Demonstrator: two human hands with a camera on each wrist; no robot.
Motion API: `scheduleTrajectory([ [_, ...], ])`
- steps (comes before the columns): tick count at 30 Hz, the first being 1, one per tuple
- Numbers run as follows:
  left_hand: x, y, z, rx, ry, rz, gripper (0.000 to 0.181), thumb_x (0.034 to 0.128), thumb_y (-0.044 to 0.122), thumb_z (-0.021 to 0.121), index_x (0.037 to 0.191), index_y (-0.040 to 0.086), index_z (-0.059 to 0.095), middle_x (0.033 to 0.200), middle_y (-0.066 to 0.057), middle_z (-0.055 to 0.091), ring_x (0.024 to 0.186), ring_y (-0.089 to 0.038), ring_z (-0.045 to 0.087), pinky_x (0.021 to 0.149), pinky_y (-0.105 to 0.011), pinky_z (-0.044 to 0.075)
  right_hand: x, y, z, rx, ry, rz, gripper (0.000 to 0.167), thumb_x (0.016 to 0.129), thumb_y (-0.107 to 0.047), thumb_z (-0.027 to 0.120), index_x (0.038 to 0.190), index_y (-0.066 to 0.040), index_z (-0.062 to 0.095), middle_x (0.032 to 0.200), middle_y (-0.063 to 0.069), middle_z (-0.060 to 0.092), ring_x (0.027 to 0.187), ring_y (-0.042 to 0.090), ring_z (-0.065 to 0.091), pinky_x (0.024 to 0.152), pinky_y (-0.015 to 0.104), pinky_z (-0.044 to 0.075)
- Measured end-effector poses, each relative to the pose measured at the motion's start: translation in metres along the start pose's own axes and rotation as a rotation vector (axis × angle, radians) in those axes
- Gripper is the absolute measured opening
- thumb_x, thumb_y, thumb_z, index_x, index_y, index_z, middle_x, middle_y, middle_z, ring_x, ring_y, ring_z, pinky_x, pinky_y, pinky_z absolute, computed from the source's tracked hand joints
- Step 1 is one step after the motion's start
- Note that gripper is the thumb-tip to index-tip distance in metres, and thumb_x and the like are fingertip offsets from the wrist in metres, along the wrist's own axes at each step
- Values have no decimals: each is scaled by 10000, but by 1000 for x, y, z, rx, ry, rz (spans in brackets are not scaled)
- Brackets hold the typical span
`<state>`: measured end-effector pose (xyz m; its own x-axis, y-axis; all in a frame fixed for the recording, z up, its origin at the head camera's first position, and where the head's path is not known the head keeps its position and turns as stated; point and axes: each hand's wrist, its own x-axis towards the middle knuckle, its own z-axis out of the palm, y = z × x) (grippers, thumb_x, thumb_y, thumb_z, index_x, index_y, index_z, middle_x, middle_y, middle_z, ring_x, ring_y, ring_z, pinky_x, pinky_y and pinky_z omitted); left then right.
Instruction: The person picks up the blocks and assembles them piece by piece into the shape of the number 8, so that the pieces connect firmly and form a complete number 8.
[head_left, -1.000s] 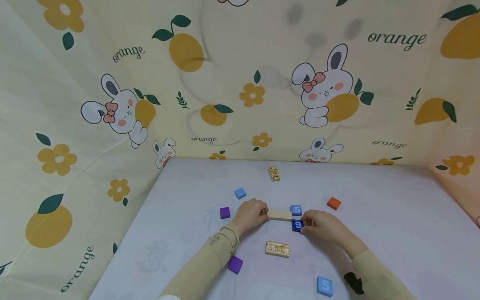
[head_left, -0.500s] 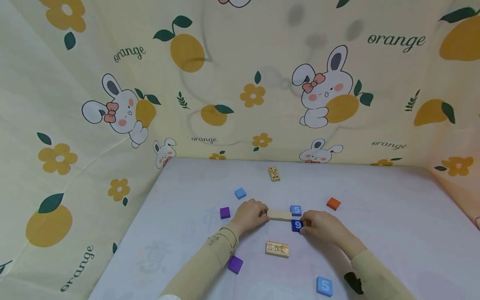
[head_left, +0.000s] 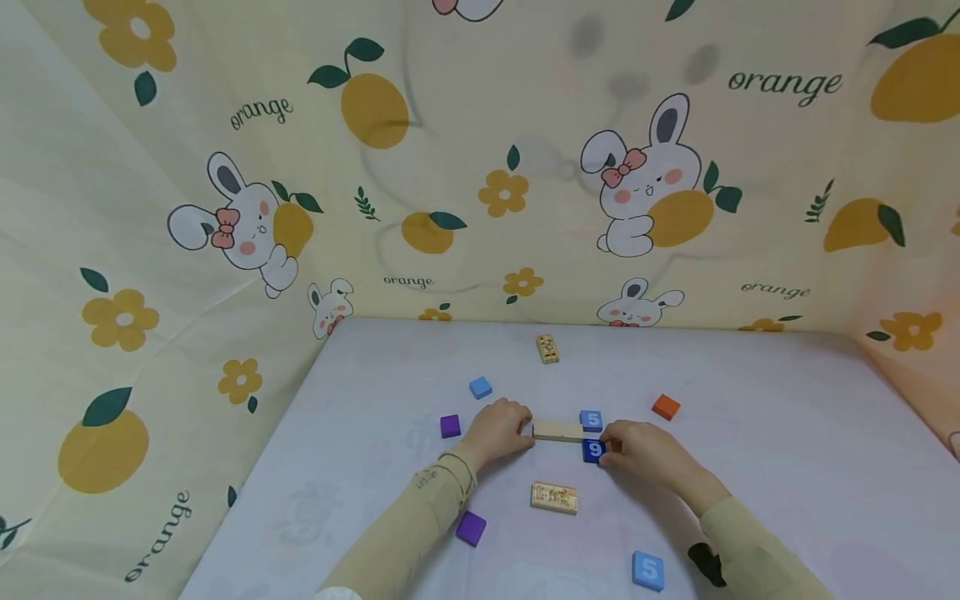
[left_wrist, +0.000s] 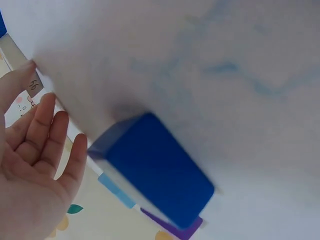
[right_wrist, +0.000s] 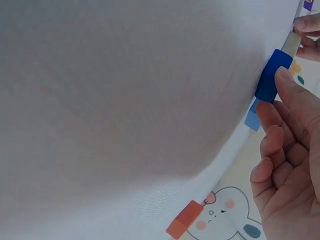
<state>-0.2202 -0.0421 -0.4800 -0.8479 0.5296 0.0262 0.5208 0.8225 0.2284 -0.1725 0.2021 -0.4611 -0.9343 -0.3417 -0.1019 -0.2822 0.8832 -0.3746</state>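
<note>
In the head view my left hand [head_left: 498, 431] is at the left end of a plain wooden strip [head_left: 558, 431]. The left wrist view shows its thumb and fingers apart near the strip's end [left_wrist: 34, 85], which bears a small dark mark. At the strip's right end my right hand [head_left: 648, 450] pinches a dark blue tile [head_left: 593, 451] numbered 9 between thumb and forefinger. A light blue tile [head_left: 591, 420] numbered 5 sits just behind that end. Beside my left fingers stands a dark blue block [left_wrist: 160, 170], hidden in the head view.
Around the hands lie a light blue block [head_left: 481, 387], purple blocks [head_left: 450, 426], an orange block [head_left: 666, 407] and another 5 tile [head_left: 648, 571]. Two printed wooden tiles lie behind [head_left: 547, 348] and in front [head_left: 554, 497]. A patterned cloth wall borders the white table [head_left: 787, 433].
My left fingertips have drawn slightly left, away from the strip's end. My right hand keeps its pinch on the 9 tile. The head view has shifted a little.
</note>
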Motion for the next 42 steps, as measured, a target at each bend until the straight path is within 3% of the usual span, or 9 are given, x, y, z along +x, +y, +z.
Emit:
scheduleTrajectory([
  [5,-5,-2,-8,-6,-3,-12,350,788,324,717,1059,106,677,758,38,605,705,-81,513,634,-196,438,0,0,0,-4,2,-3,264,786,-234,731,1002,-95,671,760,-62,586,682,85,475,641,251,440],
  [10,-10,-14,-16,6,96,-63,296,803,308,703,1034,126,674,886,9,643,786,-112,592,674,-248,475,0,1,1,-5,4,-3,259,784,-229,733,996,-94,669,752,-63,581,675,84,471,626,246,430],
  [16,-9,-35,-22,7,195,-191,284,799,298,707,1013,116,666,943,-18,645,860,-176,594,724,-333,483,0,0,1,11,-4,15,258,781,-219,733,996,-93,668,746,-58,577,670,89,470,622,246,428],
  [21,-6,-51,-20,57,204,-295,388,789,302,716,1107,103,622,1041,-65,640,926,-228,605,748,-366,499,-1,0,2,18,-11,32,257,782,-218,732,1000,-100,666,749,-61,581,671,85,474,627,245,430],
  [26,-5,-62,-18,72,210,-356,433,778,314,732,1126,87,609,1050,-90,638,931,-245,608,733,-374,508,-1,-1,1,23,-3,26,260,783,-222,733,1003,-99,665,767,-59,590,687,85,479,650,250,449],
  [42,2,-69,-13,130,165,-375,313,831,341,668,1036,105,659,1026,-49,659,928,-221,614,784,-393,498,-1,1,1,41,-2,20,266,785,-230,732,1004,-95,666,766,-61,589,689,84,482,640,242,447],
])
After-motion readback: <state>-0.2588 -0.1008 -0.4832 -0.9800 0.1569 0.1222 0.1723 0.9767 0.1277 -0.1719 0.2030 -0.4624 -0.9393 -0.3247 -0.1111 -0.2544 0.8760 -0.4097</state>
